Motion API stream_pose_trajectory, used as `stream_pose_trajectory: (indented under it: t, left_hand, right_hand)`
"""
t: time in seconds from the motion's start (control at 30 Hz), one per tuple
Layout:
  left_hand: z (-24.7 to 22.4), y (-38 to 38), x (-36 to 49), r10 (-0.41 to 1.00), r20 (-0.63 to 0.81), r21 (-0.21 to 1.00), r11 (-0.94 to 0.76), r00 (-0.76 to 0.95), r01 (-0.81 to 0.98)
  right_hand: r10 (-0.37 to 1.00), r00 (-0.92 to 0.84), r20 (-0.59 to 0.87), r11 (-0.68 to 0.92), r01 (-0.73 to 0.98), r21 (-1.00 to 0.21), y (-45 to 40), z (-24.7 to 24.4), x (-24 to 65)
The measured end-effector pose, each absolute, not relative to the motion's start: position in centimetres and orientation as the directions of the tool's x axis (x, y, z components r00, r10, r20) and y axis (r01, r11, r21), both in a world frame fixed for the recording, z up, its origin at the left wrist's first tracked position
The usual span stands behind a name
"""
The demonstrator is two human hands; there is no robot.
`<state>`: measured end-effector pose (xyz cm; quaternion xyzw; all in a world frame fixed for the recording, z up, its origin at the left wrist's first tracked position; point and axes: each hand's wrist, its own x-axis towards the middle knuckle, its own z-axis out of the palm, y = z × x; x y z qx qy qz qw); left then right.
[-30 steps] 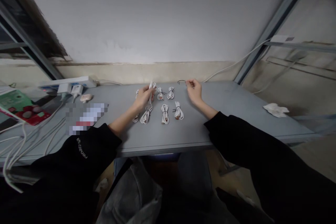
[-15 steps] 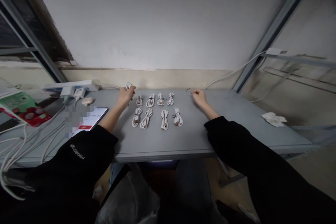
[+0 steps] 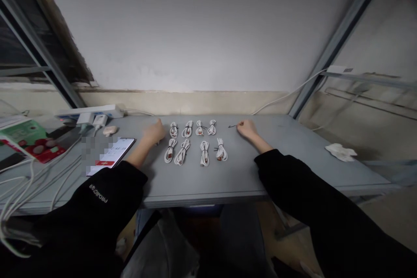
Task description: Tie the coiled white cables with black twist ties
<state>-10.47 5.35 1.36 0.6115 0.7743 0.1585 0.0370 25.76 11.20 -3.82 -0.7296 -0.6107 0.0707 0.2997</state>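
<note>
Bundled white cables lie in two rows on the grey table, among them one in the back row (image 3: 186, 129) and one in the front row (image 3: 204, 153), each bound with a thin black tie. Left of the rows is my left hand (image 3: 154, 133), blurred, with its fingers curled round a white cable that is mostly hidden; a small end shows beneath. To the right of the rows, my right hand (image 3: 246, 128) rests near the table's back, fingers pinched on a thin black tie (image 3: 232, 126) that sticks out to the left.
At the left are a phone (image 3: 114, 155), a pinkish case (image 3: 110, 130), a power strip (image 3: 110, 110) with plugs, a red and green package (image 3: 42, 141) and loose white cables (image 3: 31, 182). A crumpled tissue (image 3: 340, 152) lies at the right. Metal posts flank the table.
The white coil that showed above my left hand is now hidden, and that hand is blurred and slightly lower. My right hand keeps its pinch near the same spot. The view has tilted slightly.
</note>
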Motion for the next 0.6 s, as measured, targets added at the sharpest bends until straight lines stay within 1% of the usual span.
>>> stream_pose_trajectory:
  t: [0.1, 0.23, 0.33, 0.6]
  left_hand:
    - [1.4, 5.2, -10.4, 0.964, 0.093, 0.225, 0.222, -0.248, 0.949]
    - [1.1, 5.4, -10.3, 0.968, 0.091, 0.227, 0.210, -0.235, 0.951]
    - [0.7, 5.5, -10.4, 0.970, 0.083, 0.200, 0.207, -0.227, 0.958]
    - [0.2, 6.2, -10.6, 0.991, 0.093, 0.074, 0.093, -0.099, 0.993]
  right_hand:
    - [0.925, 0.270, 0.267, -0.106, 0.859, -0.501, 11.3, -3.9, 25.7]
    - [0.909, 0.311, 0.278, -0.144, 0.860, -0.490, 11.3, -4.0, 25.6]
    - [0.906, 0.315, 0.282, -0.142, 0.856, -0.497, 11.1, -3.9, 25.5]
    - [0.917, 0.313, 0.248, -0.153, 0.848, -0.507, 10.2, -3.2, 25.1]
